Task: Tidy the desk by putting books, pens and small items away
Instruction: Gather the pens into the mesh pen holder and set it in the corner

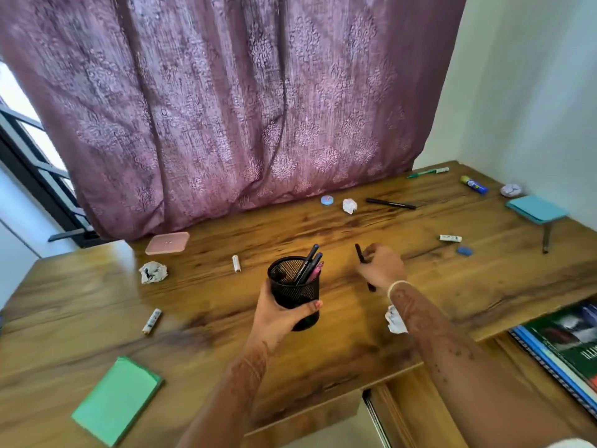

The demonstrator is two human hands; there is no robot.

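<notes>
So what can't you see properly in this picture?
All in the head view:
- The black pen in the right hand: its middle is hidden by the fingers, and motion blurs it.
- The pens in the mesh cup: their lower ends are hidden inside, and the left hand covers part of the cup.
- The books on the lower shelf: cut off by the right edge.
- The crumpled paper: partly behind the right forearm.

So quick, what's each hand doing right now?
Left hand: closed around the black mesh pen cup.
Right hand: fingers closed on a black pen.
</notes>
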